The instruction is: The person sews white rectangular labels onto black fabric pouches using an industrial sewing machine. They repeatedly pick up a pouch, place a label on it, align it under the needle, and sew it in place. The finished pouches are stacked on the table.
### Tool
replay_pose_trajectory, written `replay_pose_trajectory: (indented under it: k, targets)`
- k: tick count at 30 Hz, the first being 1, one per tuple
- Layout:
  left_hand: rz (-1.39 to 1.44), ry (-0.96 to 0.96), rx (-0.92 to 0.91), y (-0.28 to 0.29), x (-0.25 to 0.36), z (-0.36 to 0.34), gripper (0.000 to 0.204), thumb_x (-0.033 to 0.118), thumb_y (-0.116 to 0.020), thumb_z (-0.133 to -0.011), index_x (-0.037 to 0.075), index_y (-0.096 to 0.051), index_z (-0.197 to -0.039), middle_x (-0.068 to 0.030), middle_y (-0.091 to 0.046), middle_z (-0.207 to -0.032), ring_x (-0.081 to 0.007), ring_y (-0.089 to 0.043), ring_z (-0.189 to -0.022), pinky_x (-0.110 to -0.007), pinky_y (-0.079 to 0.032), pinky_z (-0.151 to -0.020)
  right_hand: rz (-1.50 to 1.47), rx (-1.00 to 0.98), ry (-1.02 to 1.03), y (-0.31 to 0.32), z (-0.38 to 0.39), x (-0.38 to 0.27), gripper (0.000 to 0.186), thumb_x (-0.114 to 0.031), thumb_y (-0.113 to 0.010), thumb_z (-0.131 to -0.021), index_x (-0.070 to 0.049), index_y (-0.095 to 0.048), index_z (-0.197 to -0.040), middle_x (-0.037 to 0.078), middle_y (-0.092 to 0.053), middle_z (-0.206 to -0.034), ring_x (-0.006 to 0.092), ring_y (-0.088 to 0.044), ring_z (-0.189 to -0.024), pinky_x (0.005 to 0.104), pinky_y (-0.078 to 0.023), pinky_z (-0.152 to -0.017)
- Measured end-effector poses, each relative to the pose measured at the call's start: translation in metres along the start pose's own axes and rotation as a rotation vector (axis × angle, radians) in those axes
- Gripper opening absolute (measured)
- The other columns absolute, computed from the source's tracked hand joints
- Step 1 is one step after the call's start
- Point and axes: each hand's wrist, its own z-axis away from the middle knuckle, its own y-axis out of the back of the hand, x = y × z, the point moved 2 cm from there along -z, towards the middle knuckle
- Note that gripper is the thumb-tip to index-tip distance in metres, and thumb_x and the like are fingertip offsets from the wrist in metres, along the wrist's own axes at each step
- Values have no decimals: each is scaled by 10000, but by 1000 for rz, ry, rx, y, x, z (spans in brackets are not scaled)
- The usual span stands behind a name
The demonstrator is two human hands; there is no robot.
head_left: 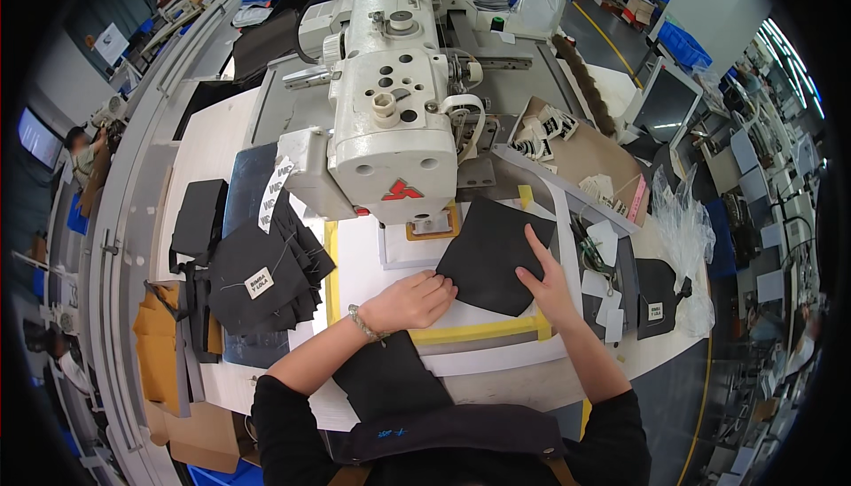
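A black fabric panel [493,257] lies tilted on the white work plate, just in front of the sewing machine head [390,132]. My left hand [412,302] is closed, its fingertips pinching the panel's left corner. At the panel's right edge, my right hand [550,284] rests with thumb and fingers spread, the thumb on the fabric. Behind the panel, a small brass-coloured frame [432,225] sits beneath the machine head. Another black piece [394,380] lies at the table's front edge, below my left wrist.
To the left is a pile of black pieces [257,264] with a white label on top. A cardboard tray of labels [589,154] stands right of the machine. Small scissors-like snips [592,247], a clear plastic bag [684,247] and another labelled black piece [658,298] lie farther right.
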Motion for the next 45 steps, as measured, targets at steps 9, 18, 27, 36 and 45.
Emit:
replay_pose_trajectory:
  k: [9,18,27,36,45]
  targets:
    - [9,31,-7,-12,-8,1,257,60,-648,-730,-28,-671,-971,-108,-650,-983,-214,-629,-905,-320,-533,-788,11,-15,-11,1,-20,7,694,20,-594,-893,-52,-291,-1514,141,-332,-1552,246,-297,-1438,333,-214,-1158]
    - [-118,136,-52,-12,-21,9,282,75,-635,-726,-36,-658,-984,-80,-623,-955,-181,-602,-876,-271,-510,-682,34,-12,100,-11,-37,4,811,66,-614,-858,-92,-214,-1545,120,-214,-1598,208,-288,-1426,311,-265,-1128]
    - [-154,456,-120,-12,-28,42,355,86,-626,-712,-23,-647,-1049,-99,-632,-1006,-198,-609,-842,-299,-522,-662,615,-294,463,-38,-29,7,557,-142,-693,-861,-120,-502,-1383,135,-352,-1523,387,-414,-1338,438,-379,-1100]
    - [-147,429,-90,-5,-29,38,338,70,-627,-724,-14,-650,-1051,-81,-641,-989,-187,-613,-814,-301,-507,-634,653,-127,520,-46,-66,13,301,-151,-663,-873,-46,-606,-1149,185,-455,-1434,389,-509,-1218,541,-301,-1127]
    - [-174,458,-115,-8,-24,44,340,64,-640,-721,-20,-652,-1051,-84,-645,-982,-182,-610,-790,-292,-501,-614,864,55,565,-45,-48,-1,234,-156,-674,-831,-97,-649,-1056,71,-589,-1263,223,-562,-1079,452,-326,-981]
